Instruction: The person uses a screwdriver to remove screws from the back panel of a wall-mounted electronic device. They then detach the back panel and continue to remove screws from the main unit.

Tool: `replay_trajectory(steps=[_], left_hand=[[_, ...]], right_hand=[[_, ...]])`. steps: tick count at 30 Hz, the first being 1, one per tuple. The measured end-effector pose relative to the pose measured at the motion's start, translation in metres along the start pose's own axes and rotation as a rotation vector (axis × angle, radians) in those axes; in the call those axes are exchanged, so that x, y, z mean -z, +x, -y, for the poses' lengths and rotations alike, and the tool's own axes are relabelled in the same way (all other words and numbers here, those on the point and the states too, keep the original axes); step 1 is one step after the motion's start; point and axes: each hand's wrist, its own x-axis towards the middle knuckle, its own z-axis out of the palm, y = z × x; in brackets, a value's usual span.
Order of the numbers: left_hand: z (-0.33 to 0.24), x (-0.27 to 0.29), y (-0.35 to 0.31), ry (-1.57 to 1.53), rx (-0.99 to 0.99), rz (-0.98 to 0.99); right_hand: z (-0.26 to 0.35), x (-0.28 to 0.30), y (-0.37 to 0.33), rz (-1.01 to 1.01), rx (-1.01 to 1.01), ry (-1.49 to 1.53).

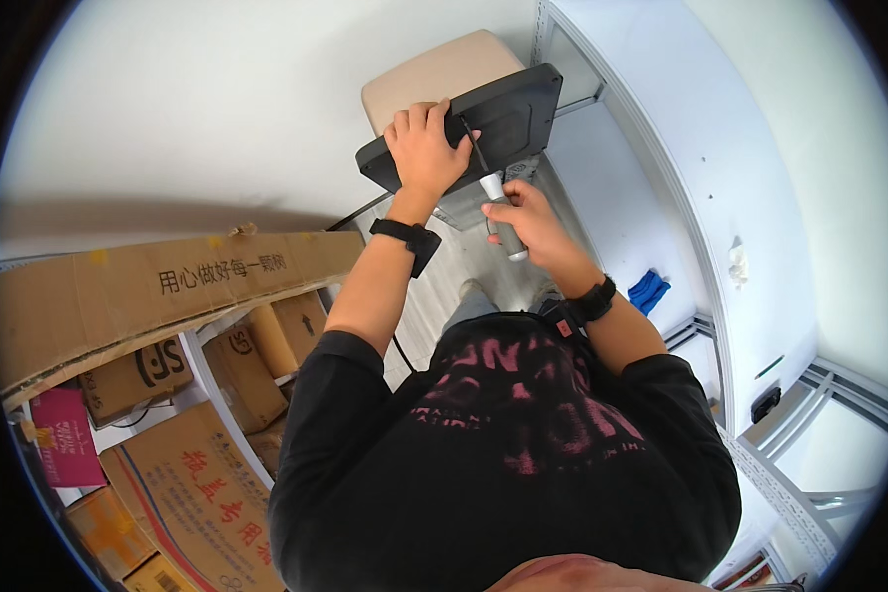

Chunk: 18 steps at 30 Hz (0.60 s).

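In front of me a flat black panel (508, 123) with rounded corners stands tilted. My left hand (426, 153) grips it, fingers curled over its upper edge and thumb spread toward the shaft of a screwdriver (506, 229). My right hand (533, 225) is closed round the screwdriver's grey and white handle, thumb along its side. The long dark shaft slants up and away to the panel's near face, beside my left thumb. Whether the tip sits in a screw is too small to tell. Behind the panel rises a beige, rounded slab (439, 74) like a seat pad.
A shelf on the left holds several cardboard boxes (192, 493) and a magenta box (66, 434); a long cardboard strip (168, 286) runs along its top. To the right is a white surface (617, 187) with metal framing, and a blue cloth (648, 291). My feet stand on grey flooring (434, 306).
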Motion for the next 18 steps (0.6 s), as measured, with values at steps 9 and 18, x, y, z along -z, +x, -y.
replay_trajectory(steps=[9, 18], left_hand=[[-0.003, 0.0, 0.002, 0.069, 0.012, -0.032], [-0.001, -0.004, 0.003, 0.061, 0.032, -0.028]], right_hand=[[0.018, 0.016, -0.01, 0.27, -0.127, 0.528], [0.01, 0.017, -0.004, 0.25, -0.158, 0.529]])
